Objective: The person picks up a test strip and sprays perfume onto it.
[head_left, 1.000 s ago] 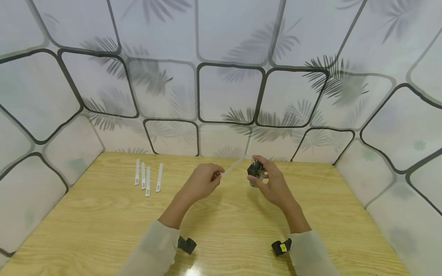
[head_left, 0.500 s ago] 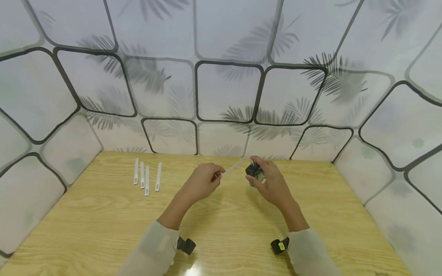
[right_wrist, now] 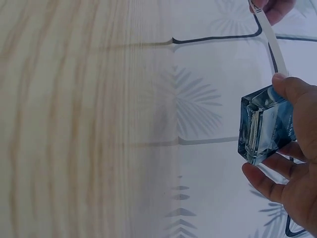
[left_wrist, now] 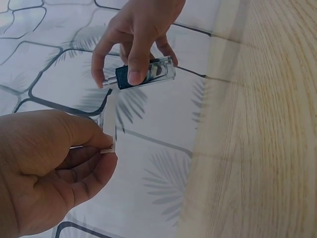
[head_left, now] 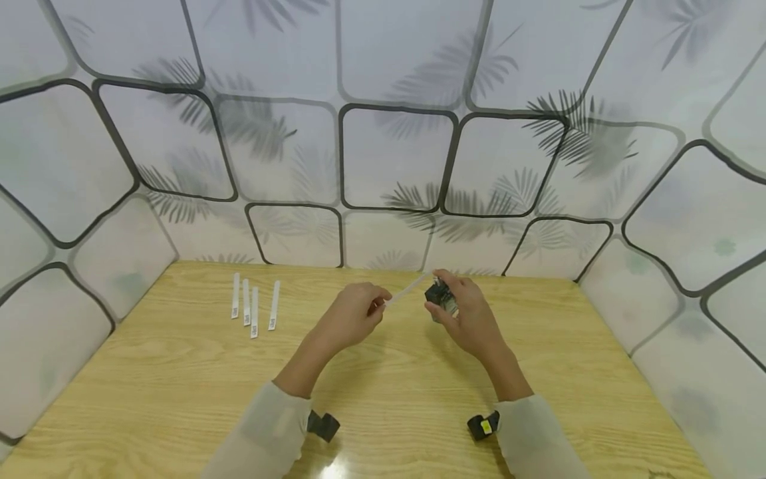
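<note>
My left hand (head_left: 353, 314) pinches the printed end of a white paper test strip (head_left: 408, 290) between thumb and fingers. The strip slants up toward a glass perfume bottle (head_left: 439, 293), which my right hand (head_left: 475, 316) grips above the table. In the left wrist view the perfume bottle (left_wrist: 161, 71) lies tilted on its side, with a fingertip at its spray nozzle (left_wrist: 110, 83). The strip's free end is close to that nozzle; whether they touch I cannot tell. From the right wrist, the bottle's thick bluish glass base (right_wrist: 262, 126) faces the camera.
Several more white paper strips (head_left: 254, 313) lie on the wooden table (head_left: 383, 412), left of my left hand. A patterned white backdrop (head_left: 395, 159) rises behind the table and along both sides. A black wrist camera (head_left: 324, 426) sits at each sleeve.
My right hand has shifted slightly left with the perfume bottle, which tilts a little more, its top nearer the strip. My left hand stays almost still, with the strip in its pinch.
</note>
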A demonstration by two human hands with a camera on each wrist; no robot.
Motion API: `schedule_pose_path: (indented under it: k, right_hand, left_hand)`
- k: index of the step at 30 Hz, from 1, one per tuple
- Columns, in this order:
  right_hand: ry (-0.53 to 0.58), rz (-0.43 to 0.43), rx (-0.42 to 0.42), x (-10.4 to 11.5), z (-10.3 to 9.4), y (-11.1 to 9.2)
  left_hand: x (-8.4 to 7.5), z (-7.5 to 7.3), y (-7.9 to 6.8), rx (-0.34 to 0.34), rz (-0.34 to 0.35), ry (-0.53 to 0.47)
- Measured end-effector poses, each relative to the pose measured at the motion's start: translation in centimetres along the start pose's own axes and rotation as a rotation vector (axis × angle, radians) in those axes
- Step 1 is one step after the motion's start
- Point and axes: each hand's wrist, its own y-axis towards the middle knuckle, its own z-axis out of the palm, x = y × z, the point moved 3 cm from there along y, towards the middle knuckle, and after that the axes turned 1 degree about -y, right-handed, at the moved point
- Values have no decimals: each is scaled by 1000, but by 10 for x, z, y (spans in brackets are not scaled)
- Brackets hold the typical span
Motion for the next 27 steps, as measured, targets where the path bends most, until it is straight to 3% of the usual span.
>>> schedule_pose_path:
  k: [27]
  right_hand:
    - [2,-3,-10,4,-3,1]
  left_hand:
    - [0,-1,0,-3,-3,-1]
